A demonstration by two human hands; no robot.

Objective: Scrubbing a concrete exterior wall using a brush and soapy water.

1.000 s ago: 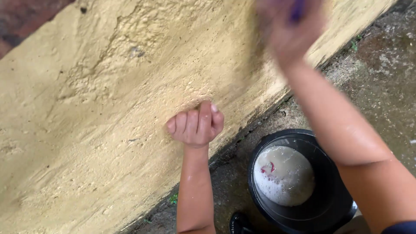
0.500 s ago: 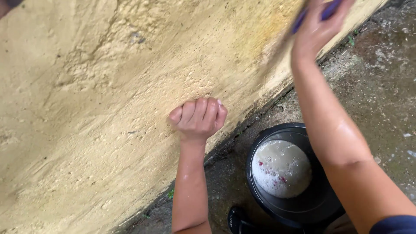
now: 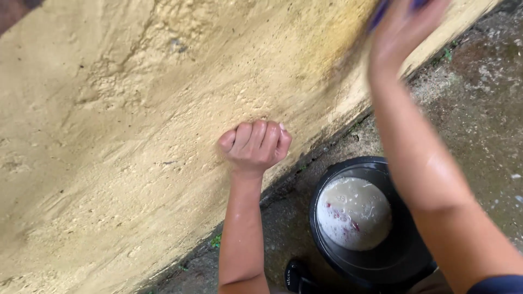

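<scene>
A rough yellow wall (image 3: pixel 136 136) is being scrubbed with a purple tool while the other hand is braced against it.

The right hand (image 3: pixel 403 32) is raised at the top edge, blurred, its fingers closed around a purple scrubbing tool (image 3: pixel 381 11) that is pressed to the wall; little of the tool can be seen, so its kind cannot be told. It is judged light and fairly stiff, likely wet and slippery, best gripped firmly across its back or handle. The left hand (image 3: pixel 255 146) is curled into a fist, fingers together, knuckles resting on the plaster and holding nothing. A black bucket (image 3: pixel 381 261) of cloudy, foamy water stands on the wet ground (image 3: pixel 479 109) just below the right forearm.
</scene>
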